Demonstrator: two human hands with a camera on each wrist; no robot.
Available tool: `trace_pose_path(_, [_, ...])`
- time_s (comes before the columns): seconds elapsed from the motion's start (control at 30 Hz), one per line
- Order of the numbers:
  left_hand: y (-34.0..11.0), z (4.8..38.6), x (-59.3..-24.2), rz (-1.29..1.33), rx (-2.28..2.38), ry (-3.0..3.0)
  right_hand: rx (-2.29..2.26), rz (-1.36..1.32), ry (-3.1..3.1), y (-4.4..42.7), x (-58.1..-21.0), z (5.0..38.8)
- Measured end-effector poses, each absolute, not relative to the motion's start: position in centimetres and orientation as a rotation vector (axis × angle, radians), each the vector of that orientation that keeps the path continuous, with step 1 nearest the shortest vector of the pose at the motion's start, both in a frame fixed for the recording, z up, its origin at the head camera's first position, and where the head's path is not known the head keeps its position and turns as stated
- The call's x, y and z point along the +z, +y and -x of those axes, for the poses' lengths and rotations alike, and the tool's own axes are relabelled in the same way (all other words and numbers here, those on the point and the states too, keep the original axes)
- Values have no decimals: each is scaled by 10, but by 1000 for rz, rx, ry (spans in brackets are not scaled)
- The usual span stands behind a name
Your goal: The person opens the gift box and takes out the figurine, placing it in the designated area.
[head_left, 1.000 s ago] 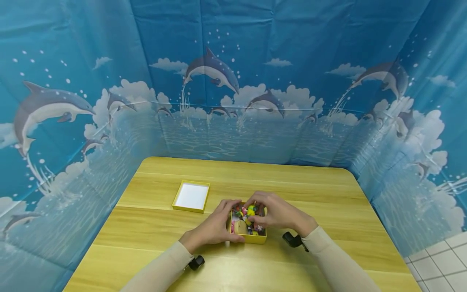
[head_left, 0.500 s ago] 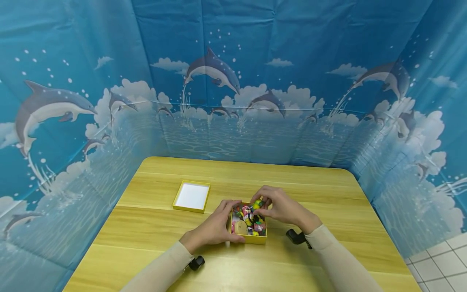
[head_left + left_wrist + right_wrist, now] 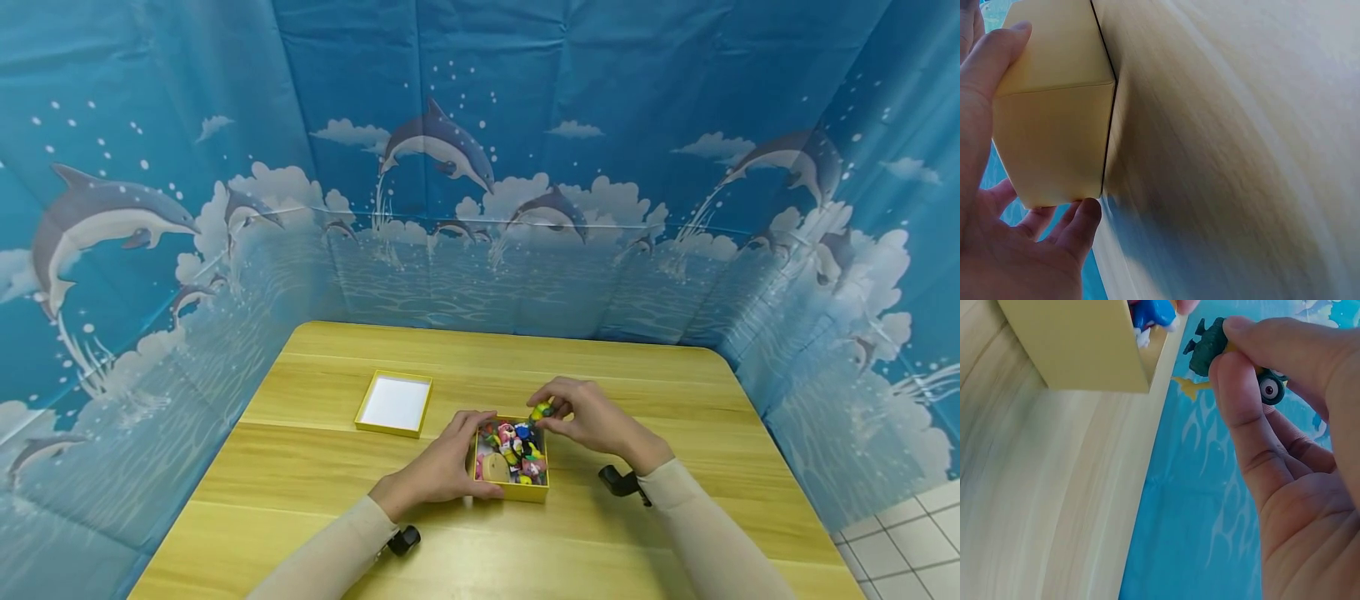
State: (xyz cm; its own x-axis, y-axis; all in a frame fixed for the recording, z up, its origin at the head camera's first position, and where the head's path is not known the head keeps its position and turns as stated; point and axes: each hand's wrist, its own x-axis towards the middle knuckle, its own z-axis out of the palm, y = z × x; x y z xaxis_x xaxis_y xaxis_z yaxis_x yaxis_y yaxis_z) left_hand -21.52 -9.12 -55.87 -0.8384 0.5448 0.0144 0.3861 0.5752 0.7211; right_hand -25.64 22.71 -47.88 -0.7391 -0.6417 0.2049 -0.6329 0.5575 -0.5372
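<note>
In the head view an open yellow box (image 3: 522, 493) holds a jumble of small colourful toy figures (image 3: 512, 451). My left hand (image 3: 442, 464) grips the box at its left, with the thumb on the front wall. The left wrist view shows fingertips (image 3: 1090, 209) against another wall of the box (image 3: 1054, 131). Above the box's far right corner, my right hand (image 3: 594, 418) pinches a yellow-and-green toy figure (image 3: 540, 411) between thumb and finger. Seen from the right wrist, this figure (image 3: 1207, 353) has a dark green part and a round white eye; the fingers hide its middle.
A shallow yellow tray-like lid (image 3: 394, 403) with a white inside lies to the left of the box. The wooden table (image 3: 300, 483) reaches back to a blue dolphin-print curtain (image 3: 480, 283). White tiles (image 3: 900, 533) show at lower right.
My right hand has lifted the yellow-and-green toy figure out of the box and moved it right and away from me. The left hand stays on the box.
</note>
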Motion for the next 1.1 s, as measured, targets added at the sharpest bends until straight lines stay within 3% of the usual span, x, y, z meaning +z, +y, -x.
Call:
trace_pose_path(0.57, [-91, 216, -560, -779, 1111, 2601, -929, 1015, 2864, 248, -489, 268])
trace_pose_path(1.1, [-90, 215, -561, -781, 1104, 2617, -892, 815, 2984, 263, -524, 291])
